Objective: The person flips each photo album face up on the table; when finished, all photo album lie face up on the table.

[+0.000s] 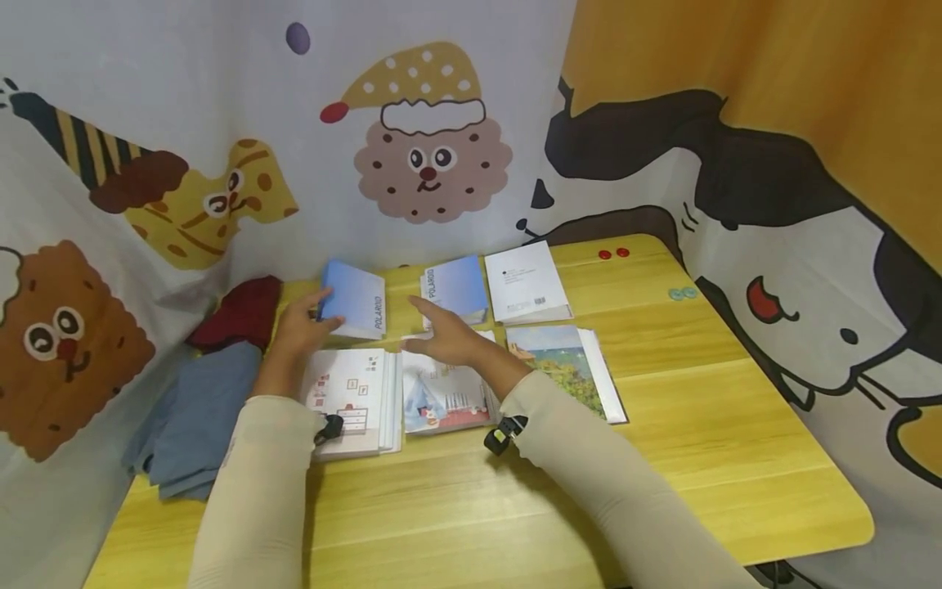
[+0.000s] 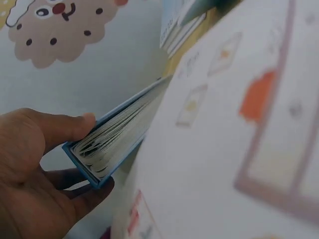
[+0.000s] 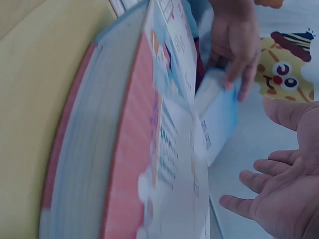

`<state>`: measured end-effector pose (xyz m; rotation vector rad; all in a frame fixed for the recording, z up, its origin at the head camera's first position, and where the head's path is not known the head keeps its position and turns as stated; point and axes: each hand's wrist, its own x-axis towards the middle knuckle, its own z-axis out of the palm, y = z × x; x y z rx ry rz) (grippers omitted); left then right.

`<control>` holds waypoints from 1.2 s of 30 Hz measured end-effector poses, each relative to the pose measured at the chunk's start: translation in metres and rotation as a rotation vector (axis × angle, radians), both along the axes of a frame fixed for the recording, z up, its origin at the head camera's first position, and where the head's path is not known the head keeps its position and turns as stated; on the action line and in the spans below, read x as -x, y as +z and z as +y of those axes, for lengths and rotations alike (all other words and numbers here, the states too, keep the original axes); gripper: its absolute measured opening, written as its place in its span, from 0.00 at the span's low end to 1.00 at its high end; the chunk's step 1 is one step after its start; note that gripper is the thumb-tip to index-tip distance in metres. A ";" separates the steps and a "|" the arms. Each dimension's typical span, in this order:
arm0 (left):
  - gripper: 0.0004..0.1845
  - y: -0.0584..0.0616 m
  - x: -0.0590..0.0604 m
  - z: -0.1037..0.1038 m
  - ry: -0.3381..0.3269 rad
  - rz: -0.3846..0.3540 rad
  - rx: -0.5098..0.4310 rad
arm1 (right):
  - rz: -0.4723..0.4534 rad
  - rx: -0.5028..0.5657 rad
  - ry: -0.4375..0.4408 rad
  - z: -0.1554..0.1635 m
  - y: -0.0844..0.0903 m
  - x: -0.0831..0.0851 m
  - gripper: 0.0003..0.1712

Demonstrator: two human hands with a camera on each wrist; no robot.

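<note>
My left hand point(image 1: 300, 323) pinches the left edge of a blue-and-white album point(image 1: 356, 298) marked with "POLAROID"-like lettering. In the left wrist view, the thumb lies on its upper cover and fingers are beneath, with the album's page edges point(image 2: 112, 139) showing between the covers. My right hand point(image 1: 445, 331) holds nothing; its fingers are spread above the middle of the books. Behind it stands a second blue album point(image 1: 456, 286), partly hidden. Below the hands lie a white album with furniture drawings point(image 1: 349, 393) and another with a blue-tent picture point(image 1: 441, 401).
A white book point(image 1: 526, 282) and a landscape-picture book point(image 1: 567, 368) lie on the right. Folded blue-grey cloth point(image 1: 199, 417) and dark red cloth point(image 1: 239, 315) are at the left. Red buttons point(image 1: 614, 254) and pale blue ones point(image 1: 681, 293) sit on the yellow table point(image 1: 699, 458). Patterned curtains point(image 1: 243, 49) border it.
</note>
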<state>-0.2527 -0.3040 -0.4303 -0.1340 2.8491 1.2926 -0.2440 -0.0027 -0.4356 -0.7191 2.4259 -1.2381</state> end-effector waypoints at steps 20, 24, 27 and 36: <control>0.39 -0.002 0.003 0.011 -0.098 -0.007 0.158 | 0.028 0.055 -0.166 0.030 0.000 0.011 0.47; 0.40 0.002 0.006 0.028 -0.118 -0.006 0.230 | 0.029 0.050 -0.200 0.038 0.001 0.015 0.47; 0.41 0.003 0.008 0.044 -0.150 -0.014 0.255 | 0.049 0.038 -0.234 0.043 0.000 0.019 0.46; 0.44 0.002 0.014 0.092 -0.242 -0.043 0.253 | 0.048 0.005 -0.344 0.056 -0.004 0.033 0.44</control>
